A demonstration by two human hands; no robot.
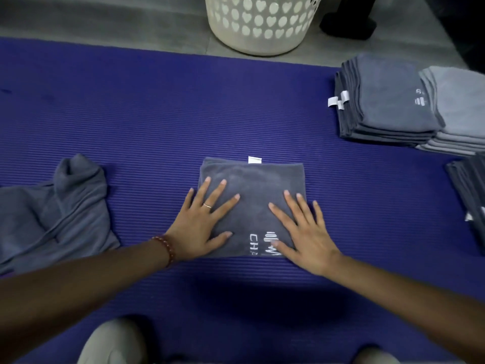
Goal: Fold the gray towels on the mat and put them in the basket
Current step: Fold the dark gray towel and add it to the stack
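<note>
A folded gray towel (252, 179) with a white tag and white lettering lies in the middle of the purple mat (157, 114). My left hand (202, 222) rests flat on its left side, fingers spread. My right hand (304, 232) lies flat on its right side, partly covering the lettering. A loose, crumpled gray towel (55, 214) sits on the mat to the left. The white basket (262, 22) with heart-shaped holes stands on the floor beyond the mat's far edge.
Two stacks of folded gray towels (388, 101) sit at the mat's right, with a lighter stack (459, 114) beside them. Another dark pile (469, 195) lies at the right edge. My knees (112, 342) are at the bottom. A dark object (349, 19) stands right of the basket.
</note>
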